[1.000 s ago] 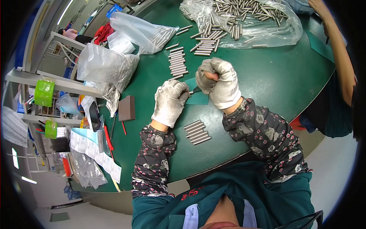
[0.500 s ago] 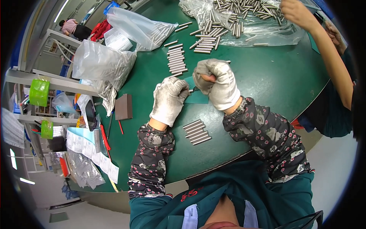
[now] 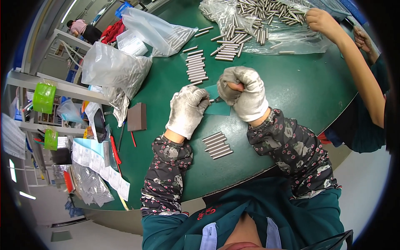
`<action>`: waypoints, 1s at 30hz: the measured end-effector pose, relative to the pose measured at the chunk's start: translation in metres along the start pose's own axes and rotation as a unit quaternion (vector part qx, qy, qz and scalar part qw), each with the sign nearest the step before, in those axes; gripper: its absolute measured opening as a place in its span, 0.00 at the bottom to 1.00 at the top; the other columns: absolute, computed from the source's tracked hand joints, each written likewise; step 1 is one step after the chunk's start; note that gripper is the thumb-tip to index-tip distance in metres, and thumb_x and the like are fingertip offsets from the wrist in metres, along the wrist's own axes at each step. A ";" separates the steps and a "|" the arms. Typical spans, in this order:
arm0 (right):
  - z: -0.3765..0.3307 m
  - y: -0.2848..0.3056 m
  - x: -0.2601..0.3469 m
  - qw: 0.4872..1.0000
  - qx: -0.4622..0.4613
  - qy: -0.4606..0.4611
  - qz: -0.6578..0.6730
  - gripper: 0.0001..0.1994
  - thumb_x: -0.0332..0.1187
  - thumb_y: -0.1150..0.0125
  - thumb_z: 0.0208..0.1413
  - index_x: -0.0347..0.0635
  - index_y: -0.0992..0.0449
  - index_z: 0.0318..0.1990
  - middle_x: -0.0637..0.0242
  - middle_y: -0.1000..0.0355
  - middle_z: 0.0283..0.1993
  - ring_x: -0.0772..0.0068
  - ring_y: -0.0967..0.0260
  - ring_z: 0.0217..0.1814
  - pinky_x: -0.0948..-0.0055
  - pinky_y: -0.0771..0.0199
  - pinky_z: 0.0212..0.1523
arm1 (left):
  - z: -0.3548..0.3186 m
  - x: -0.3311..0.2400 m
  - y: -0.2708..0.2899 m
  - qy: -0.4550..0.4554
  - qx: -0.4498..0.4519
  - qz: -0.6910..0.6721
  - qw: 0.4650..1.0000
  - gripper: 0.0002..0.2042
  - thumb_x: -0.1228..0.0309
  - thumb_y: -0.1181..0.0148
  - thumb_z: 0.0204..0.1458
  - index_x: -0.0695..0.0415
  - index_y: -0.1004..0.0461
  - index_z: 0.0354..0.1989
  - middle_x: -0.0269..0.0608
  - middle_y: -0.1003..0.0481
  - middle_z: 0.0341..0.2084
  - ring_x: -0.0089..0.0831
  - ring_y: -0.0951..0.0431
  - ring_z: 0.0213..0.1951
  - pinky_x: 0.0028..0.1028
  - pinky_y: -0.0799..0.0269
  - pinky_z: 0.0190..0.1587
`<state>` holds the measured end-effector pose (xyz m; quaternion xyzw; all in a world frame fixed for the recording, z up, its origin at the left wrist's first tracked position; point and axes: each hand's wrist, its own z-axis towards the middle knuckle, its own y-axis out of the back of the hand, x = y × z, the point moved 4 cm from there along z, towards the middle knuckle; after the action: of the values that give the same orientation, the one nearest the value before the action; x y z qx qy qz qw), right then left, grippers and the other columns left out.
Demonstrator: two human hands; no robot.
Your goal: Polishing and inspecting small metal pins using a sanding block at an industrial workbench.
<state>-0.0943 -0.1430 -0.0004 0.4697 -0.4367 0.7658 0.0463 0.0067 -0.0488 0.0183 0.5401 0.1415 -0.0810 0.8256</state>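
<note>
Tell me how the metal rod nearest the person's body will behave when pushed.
That rod looks cylindrical, so it would probably roll on the green table. Its smooth shine suggests it could be slippery. Its metallic look suggests it is stiff and likely heavy for its size.

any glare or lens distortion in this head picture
Head view: black curved borders at both sides, a fisheye effect; head view: pale sheen on the green tabletop beside the right hand; head view: bright highlights on the metal pins.

the co-worker's hand [image 3: 324,24] has moved in beside the pile of metal rods [image 3: 271,11].
</note>
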 end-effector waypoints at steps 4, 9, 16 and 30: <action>0.000 -0.001 -0.001 1.000 -0.015 -0.002 0.017 0.19 0.44 0.60 0.53 0.45 0.46 0.14 0.71 0.52 0.11 0.77 0.55 0.13 0.77 0.54 0.16 | -0.001 0.001 -0.001 0.006 0.002 -0.002 1.000 0.08 0.78 0.38 0.34 0.57 0.28 0.26 0.37 0.28 0.23 0.37 0.28 0.30 0.31 0.33 0.33; 0.001 -0.001 0.002 1.000 -0.005 0.012 0.018 0.19 0.44 0.60 0.53 0.44 0.45 0.14 0.71 0.52 0.12 0.76 0.54 0.14 0.77 0.53 0.16 | 0.000 0.001 0.000 0.004 0.003 0.005 1.000 0.08 0.78 0.38 0.35 0.57 0.28 0.26 0.37 0.28 0.23 0.37 0.28 0.30 0.31 0.33 0.33; 0.000 -0.002 0.000 1.000 -0.013 0.008 0.022 0.19 0.43 0.60 0.53 0.43 0.42 0.15 0.71 0.51 0.12 0.76 0.53 0.14 0.77 0.53 0.16 | 0.000 0.002 -0.001 0.007 0.004 0.003 1.000 0.08 0.78 0.38 0.35 0.57 0.29 0.26 0.38 0.28 0.23 0.38 0.28 0.29 0.32 0.33 0.32; -0.001 -0.011 0.010 1.000 0.007 0.007 -0.019 0.18 0.43 0.60 0.53 0.44 0.43 0.15 0.71 0.50 0.13 0.78 0.53 0.15 0.78 0.54 0.16 | 0.000 0.002 -0.001 0.011 0.002 0.002 1.000 0.07 0.78 0.39 0.35 0.57 0.29 0.25 0.39 0.29 0.22 0.38 0.29 0.28 0.32 0.34 0.31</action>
<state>-0.0954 -0.1385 0.0137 0.4731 -0.4215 0.7713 0.0607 0.0085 -0.0494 0.0166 0.5427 0.1493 -0.0741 0.8232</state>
